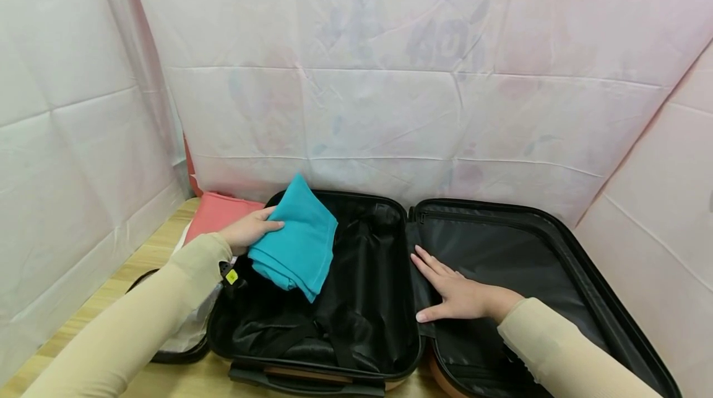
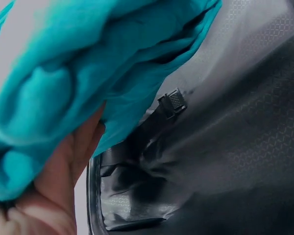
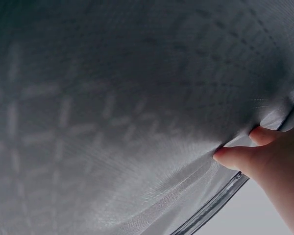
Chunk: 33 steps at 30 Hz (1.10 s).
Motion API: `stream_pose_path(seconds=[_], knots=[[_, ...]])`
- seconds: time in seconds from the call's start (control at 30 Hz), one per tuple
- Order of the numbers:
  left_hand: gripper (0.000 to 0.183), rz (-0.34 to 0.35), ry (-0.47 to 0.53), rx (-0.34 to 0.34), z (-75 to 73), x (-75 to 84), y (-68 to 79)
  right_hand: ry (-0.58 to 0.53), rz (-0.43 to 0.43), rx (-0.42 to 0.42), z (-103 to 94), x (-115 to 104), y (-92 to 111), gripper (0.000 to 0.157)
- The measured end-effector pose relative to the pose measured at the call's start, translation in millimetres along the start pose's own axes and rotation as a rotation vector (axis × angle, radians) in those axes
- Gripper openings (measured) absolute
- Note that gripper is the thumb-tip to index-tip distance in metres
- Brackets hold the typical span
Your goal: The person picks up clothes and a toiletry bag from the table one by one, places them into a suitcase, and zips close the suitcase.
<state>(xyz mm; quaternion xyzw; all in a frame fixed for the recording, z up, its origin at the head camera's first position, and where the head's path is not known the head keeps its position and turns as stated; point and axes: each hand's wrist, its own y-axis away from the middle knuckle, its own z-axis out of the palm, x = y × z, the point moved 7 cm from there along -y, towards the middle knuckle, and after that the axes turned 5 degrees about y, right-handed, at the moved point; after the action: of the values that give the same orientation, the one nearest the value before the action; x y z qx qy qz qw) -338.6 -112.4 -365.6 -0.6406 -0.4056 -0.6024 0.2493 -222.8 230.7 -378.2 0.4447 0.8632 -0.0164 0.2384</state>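
My left hand [image 1: 253,229] grips a folded teal cloth [image 1: 301,234], thumb on top and the other fingers partly hidden by it. The cloth hangs over the left half of an open black-lined suitcase [image 1: 367,286]. In the left wrist view, the fingers [image 2: 85,139] are under the bunched cloth [image 2: 127,54], beside a black strap buckle [image 2: 174,102]. My right hand [image 1: 459,293] lies with fingers spread on the suitcase's right half [image 1: 501,255], close to the hinge. In the right wrist view, its fingertips touch the dark patterned lining [image 3: 152,161].
Left of the suitcase lie a folded coral-pink cloth [image 1: 223,215] and a clear bag with black edging [image 1: 192,354], partly behind my left arm. A black carry handle [image 1: 306,382] sticks out at the suitcase's front. White sheets [image 1: 390,113] hang close behind and on both sides.
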Motion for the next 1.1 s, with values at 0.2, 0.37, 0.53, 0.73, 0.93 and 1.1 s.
stream_pose_path(seconds=[0.2, 0.37, 0.53, 0.73, 0.93, 1.1], knots=[[0.061, -0.001, 0.008, -0.017, 3.3, -2.3, -1.2, 0.005, -0.005, 0.000, 0.5, 0.6, -0.2, 0.100], [0.061, 0.006, 0.016, -0.031, 5.5, -2.5, -1.4, 0.011, -0.002, -0.004, 0.9, 0.7, 0.0, 0.099], [0.060, 0.006, 0.014, -0.034, 6.5, -4.1, -2.1, 0.012, 0.005, -0.003, 0.6, 0.7, 0.4, 0.099], [0.059, -0.007, 0.022, -0.012, 5.3, -6.4, -3.6, 0.010, 0.016, -0.008, 0.7, 0.3, 0.5, 0.100], [0.059, -0.017, 0.023, 0.013, 3.5, -9.5, -4.4, 0.012, 0.025, -0.010, 0.2, 0.6, -0.3, 0.101], [0.060, -0.024, 0.025, 0.021, 3.3, -11.9, -4.9, 0.016, 0.021, -0.011, 0.3, 0.9, -0.7, 0.101]])
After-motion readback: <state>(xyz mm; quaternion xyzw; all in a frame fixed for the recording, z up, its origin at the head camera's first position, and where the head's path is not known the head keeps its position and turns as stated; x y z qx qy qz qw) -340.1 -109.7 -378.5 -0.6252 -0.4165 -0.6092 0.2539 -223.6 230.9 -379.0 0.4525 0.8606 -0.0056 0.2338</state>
